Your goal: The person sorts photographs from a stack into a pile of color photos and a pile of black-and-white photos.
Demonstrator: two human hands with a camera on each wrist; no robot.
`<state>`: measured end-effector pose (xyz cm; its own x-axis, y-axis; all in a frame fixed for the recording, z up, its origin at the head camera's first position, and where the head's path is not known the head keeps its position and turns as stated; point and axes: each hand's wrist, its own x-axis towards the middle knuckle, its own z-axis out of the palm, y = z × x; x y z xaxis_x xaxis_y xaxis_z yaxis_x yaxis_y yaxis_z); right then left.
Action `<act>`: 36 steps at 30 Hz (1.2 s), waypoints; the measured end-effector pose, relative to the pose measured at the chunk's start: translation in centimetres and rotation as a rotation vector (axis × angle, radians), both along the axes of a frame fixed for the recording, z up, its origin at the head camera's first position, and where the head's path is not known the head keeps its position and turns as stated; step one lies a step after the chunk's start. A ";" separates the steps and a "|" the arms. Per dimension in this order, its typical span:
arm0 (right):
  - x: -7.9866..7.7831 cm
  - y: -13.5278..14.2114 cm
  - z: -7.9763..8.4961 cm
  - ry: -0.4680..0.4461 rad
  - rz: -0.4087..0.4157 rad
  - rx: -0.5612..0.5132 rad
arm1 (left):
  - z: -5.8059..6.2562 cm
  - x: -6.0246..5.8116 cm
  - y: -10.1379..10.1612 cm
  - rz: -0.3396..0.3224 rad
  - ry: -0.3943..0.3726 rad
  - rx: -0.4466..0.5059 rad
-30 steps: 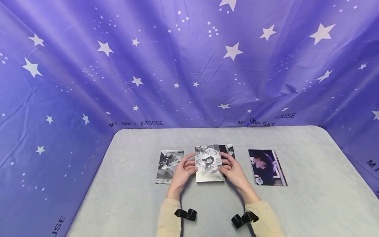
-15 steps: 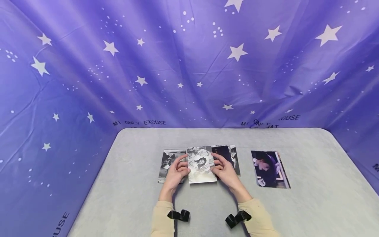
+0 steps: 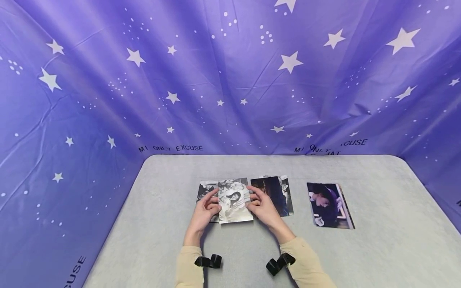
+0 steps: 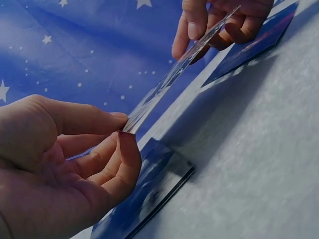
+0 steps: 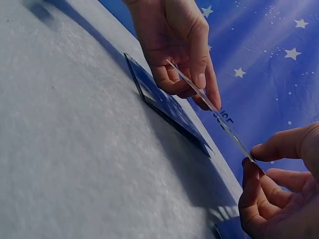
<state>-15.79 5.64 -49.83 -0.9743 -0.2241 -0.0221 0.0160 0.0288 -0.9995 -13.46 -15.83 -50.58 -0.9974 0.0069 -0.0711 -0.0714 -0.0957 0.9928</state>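
Both hands hold one black-and-white photo print [image 3: 235, 202] by its side edges, raised over the table. My left hand [image 3: 203, 212] pinches the left edge between thumb and fingers, and my right hand [image 3: 264, 208] pinches the right edge. In the left wrist view the held print [image 4: 174, 74] appears nearly edge-on, above a small stack of prints [image 4: 154, 184]. That left stack [image 3: 207, 187] is partly covered by the held print in the head view. Right of the hands lie a dark print [image 3: 270, 190] and, partly beneath it, a black-and-white print [image 3: 287, 196].
Farther right a purple-toned photo print [image 3: 325, 206] lies on top of others, whose edges show at its right side. The grey table [image 3: 378, 192] ends at the back against a purple curtain [image 3: 223, 80] with white stars. Black bands [image 3: 209, 261] circle both sleeves.
Both hands have carried the held print leftward, from over the middle prints to over the left stack. More of the dark print now shows. The view has also shifted slightly.
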 end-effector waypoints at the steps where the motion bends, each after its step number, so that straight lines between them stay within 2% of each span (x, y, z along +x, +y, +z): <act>1: 0.0 -0.2 0.0 -0.002 0.000 -0.004 | 0.0 0.0 -0.2 0.002 0.000 -0.007; 6: 0.1 -1.3 0.1 0.006 0.018 0.001 | 0.4 0.2 -1.2 0.009 0.005 -0.055; 15: 0.2 -3.1 0.1 0.042 0.045 0.076 | 0.5 0.2 -2.5 0.030 0.020 -0.120; 27: -0.1 -5.1 -0.6 0.045 0.078 0.149 | 0.8 0.2 -4.0 0.117 -0.037 -0.255; 28: 0.1 -5.3 0.0 0.042 0.085 0.148 | 1.2 0.4 -3.9 0.122 -0.043 -0.262; 31: 0.0 -5.7 -0.1 0.040 0.089 0.164 | 2.5 0.8 -3.8 0.136 -0.048 -0.294; 34: 0.0 -6.1 -0.2 0.045 0.092 0.190 | 2.7 0.9 -3.9 0.145 -0.055 -0.316; 36: -0.2 -6.3 -0.9 0.051 0.087 0.210 | 1.7 0.6 -4.4 0.157 -0.056 -0.341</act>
<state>-15.94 -0.65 -50.77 -0.9526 -0.3027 -0.0286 -0.0457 0.2354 -0.9708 -12.84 -20.22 -48.89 -0.9789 -0.1796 -0.0977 -0.1376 0.2253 0.9645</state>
